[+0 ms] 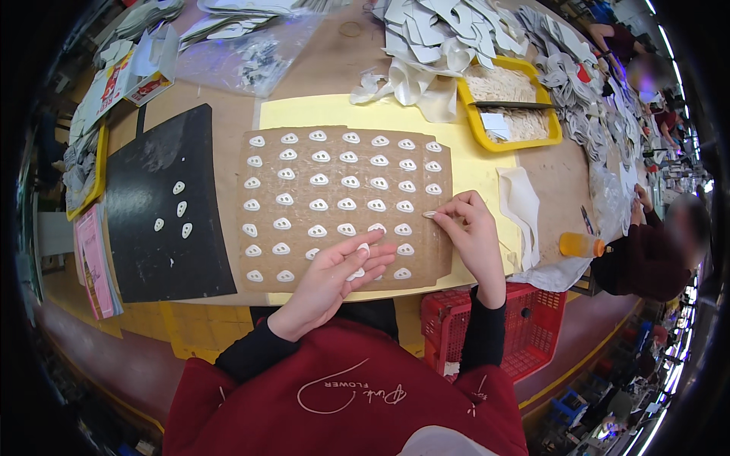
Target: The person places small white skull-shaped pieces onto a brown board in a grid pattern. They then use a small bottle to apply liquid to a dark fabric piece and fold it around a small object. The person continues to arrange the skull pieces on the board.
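A brown cardboard sheet (301, 217) lies before me, with rows of small white rounded pieces (350, 182), each with two dark holes. My right hand (473, 237) pinches one such white piece (429, 214) at the sheet's right edge, in line with the last column. Above the sheet's lower part, my left hand (323, 277) is turned palm up, its thumb bent over a few loose white pieces (363, 250). It hides part of the lower rows. On a black board (141, 235) to the left lie several more white pieces (182, 208).
Yellow paper (479, 167) lies under the cardboard. A yellow tray (553, 135) of pale strips stands at the far right, near heaped white cut pieces (433, 30). An orange bottle (579, 245) lies at right. Below the table edge is a red crate (544, 327). Another person sits at right.
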The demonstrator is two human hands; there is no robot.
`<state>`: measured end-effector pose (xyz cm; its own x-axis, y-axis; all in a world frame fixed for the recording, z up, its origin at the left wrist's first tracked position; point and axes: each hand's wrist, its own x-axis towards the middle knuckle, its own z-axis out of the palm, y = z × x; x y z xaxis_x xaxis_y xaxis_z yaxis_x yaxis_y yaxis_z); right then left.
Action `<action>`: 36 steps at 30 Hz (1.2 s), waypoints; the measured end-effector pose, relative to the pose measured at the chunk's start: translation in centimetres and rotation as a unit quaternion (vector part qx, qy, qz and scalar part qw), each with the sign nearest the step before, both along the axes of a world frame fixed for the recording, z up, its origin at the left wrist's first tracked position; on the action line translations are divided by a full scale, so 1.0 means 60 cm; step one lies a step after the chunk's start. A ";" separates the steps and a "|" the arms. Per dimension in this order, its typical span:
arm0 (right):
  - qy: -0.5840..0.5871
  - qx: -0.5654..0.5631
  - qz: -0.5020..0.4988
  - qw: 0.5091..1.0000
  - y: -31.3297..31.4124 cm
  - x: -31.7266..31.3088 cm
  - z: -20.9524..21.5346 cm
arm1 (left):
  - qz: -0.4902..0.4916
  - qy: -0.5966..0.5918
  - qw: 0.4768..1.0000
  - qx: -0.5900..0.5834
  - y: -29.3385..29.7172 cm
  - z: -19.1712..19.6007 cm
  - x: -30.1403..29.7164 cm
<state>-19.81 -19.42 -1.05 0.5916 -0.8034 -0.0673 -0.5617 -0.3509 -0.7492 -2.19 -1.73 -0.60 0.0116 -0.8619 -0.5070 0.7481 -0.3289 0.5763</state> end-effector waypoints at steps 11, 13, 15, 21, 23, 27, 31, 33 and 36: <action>0.014 -0.033 -0.006 0.999 -0.017 0.002 -0.016 | -0.006 -0.038 0.999 0.014 0.014 -0.025 0.006; 0.020 -0.032 -0.013 0.999 -0.017 0.004 -0.016 | -0.002 -0.039 0.999 0.013 0.014 -0.025 0.006; 0.036 -0.045 -0.022 0.998 -0.016 0.005 -0.014 | 0.008 -0.025 0.999 0.017 0.010 -0.019 0.001; 0.049 -0.102 -0.043 0.993 -0.002 0.014 -0.005 | 0.036 -0.011 0.999 -0.001 0.005 -0.016 -0.004; 0.003 -0.116 -0.019 0.993 0.008 0.016 -0.003 | 0.020 -0.019 1.000 0.001 0.005 -0.013 -0.001; -0.103 0.076 0.086 0.988 0.064 0.033 0.046 | 0.029 -0.015 0.999 -0.012 0.008 -0.019 -0.004; -0.134 0.116 0.119 0.977 0.097 0.043 0.052 | 0.030 -0.036 0.999 -0.024 0.005 -0.017 -0.007; -0.123 0.119 0.101 0.980 0.097 0.043 0.056 | 0.024 -0.053 0.998 -0.024 0.006 -0.021 -0.006; -0.149 0.119 0.094 0.977 0.094 0.038 0.054 | 0.009 -0.071 0.997 -0.012 0.003 -0.009 -0.013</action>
